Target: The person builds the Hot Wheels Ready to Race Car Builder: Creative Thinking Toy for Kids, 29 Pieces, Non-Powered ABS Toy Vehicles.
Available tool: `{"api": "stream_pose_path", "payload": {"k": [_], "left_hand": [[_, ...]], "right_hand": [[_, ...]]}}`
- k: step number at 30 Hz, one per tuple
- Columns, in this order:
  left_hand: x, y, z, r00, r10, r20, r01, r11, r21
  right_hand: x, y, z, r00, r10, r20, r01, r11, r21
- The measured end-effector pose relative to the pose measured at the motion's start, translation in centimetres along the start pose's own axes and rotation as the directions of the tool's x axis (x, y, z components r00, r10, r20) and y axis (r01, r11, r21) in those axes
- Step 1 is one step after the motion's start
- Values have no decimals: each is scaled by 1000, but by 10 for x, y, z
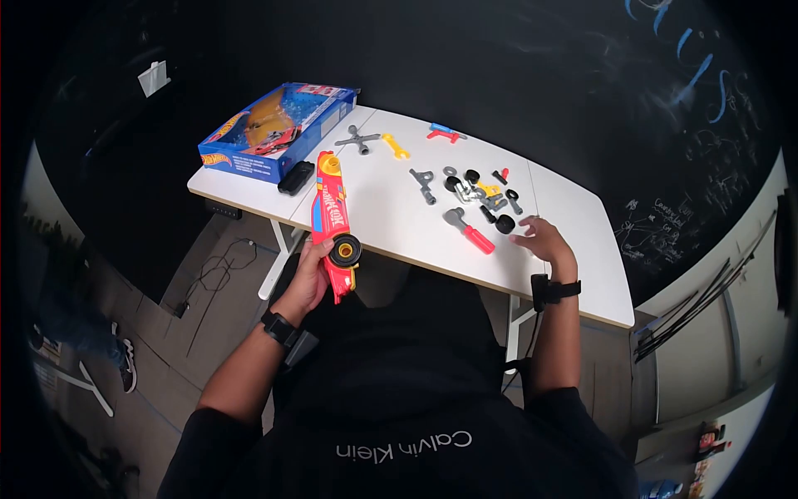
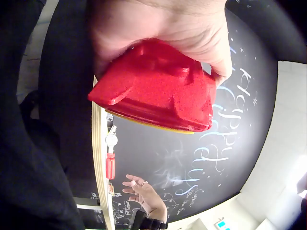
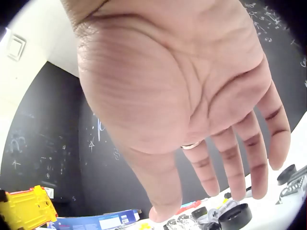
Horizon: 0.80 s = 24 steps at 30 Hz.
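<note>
My left hand (image 1: 309, 279) grips a red toy race car (image 1: 332, 200) by one end, in front of the table. A black wheel with a yellow hub (image 1: 346, 249) shows on the car near the fingers. The left wrist view shows the car's smooth red end (image 2: 153, 96) beneath the palm, and its yellow underside (image 3: 31, 208) appears at the right wrist view's lower left. My right hand (image 1: 544, 243) hovers at the table's right part with fingers spread and holding nothing. Close by its fingertips lie a loose black wheel (image 1: 504, 224) and a red-handled toy tool (image 1: 478, 239).
On the white table (image 1: 391, 220) several small grey, black and yellow parts (image 1: 478, 191) are heaped. Behind them lie a yellow wrench (image 1: 396, 147), a grey cross-shaped piece (image 1: 358, 140) and a blue-red toy tool (image 1: 447, 132). A blue Hot Wheels box (image 1: 278, 129) and a black object (image 1: 297, 178) are at left.
</note>
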State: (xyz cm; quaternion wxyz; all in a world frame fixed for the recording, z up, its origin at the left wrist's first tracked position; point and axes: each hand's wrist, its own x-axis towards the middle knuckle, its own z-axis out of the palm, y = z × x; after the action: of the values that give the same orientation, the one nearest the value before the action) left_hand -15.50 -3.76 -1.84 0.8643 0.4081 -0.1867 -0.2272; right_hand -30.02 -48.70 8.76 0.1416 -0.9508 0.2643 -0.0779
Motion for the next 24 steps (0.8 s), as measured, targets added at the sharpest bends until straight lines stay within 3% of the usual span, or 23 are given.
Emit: {"api": "stream_pose_path", "payload": {"k": [2, 4, 6, 8, 10, 12, 15, 19, 24], "left_hand": [[0, 2, 2, 999, -6, 38, 7, 999, -35], [-1, 2, 3, 999, -12, 47, 14, 999, -31], [-1, 4, 5, 998, -16, 61, 19, 998, -53], [1, -1, 0, 998, -26, 50, 27, 1000, -5], [2, 2, 2, 995, -52, 84, 53, 998, -19], [2, -1, 3, 996, -37, 87, 39, 999, -29], [2, 5, 6, 988, -12, 152, 17, 999, -28], [-2, 9, 16, 992, 33, 120, -29, 999, -33], [-1, 8, 13, 987, 8, 163, -6, 1000, -12]], "right_hand": [[-13, -22, -12, 993, 27, 114, -36, 996, 76], [-27, -31, -6, 995, 42, 88, -44, 999, 18], [-48, -50, 14, 981, -94, -171, 24, 927, -375], [-75, -85, 32, 956, -287, -58, 270, 940, -209], [-99, -136, 35, 963, -209, 173, 250, 931, -267], [-108, -150, 52, 915, -233, 330, 344, 878, -332], [-120, -160, 69, 883, -281, 375, 404, 862, -307], [-122, -156, 72, 849, -347, 399, 472, 837, -276], [-121, -155, 63, 865, -307, 397, 414, 883, -219]]}}
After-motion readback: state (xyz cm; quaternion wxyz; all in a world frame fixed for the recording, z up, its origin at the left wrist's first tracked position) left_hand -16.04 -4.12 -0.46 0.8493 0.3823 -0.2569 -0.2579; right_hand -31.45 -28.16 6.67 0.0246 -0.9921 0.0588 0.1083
